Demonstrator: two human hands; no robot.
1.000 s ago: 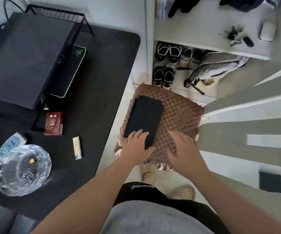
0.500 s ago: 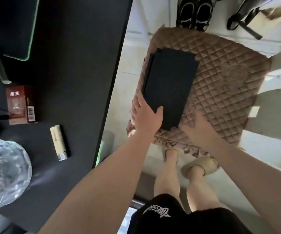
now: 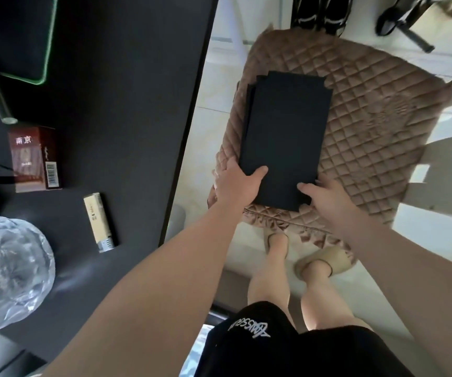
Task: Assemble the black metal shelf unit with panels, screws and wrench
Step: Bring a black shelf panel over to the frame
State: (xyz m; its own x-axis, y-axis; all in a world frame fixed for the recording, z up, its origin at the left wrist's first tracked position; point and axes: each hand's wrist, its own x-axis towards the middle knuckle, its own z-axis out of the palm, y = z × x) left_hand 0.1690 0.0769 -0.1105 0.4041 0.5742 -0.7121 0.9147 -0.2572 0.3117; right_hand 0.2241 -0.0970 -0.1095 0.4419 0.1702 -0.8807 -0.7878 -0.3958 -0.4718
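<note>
A stack of black panels lies flat on a brown quilted cushion, towards the cushion's left side, with the lower sheets peeking out along the stack's left and far edges. The cushion sits just to the right of a black desk.

The left hand grips the near left corner of the stack: the thumb lies on the top sheet and the fingers curl round the left edge, their tips hidden. The right hand holds the near right corner in the same way, thumb pressed on top and fingers wrapped at the right edge. Whether the stack is lifted clear of the cushion cannot be told.

On the desk, a red cigarette pack stands near the left edge of view, a pale lighter lies just beside it towards the person, and a clear glass ashtray sits at the lower left. A mat with a glowing green edge fills the far left corner.

Below the cushion's frilled edge, the person's feet are in beige slippers, and black shorts show at the bottom. Dark shoes stand beyond the cushion.
</note>
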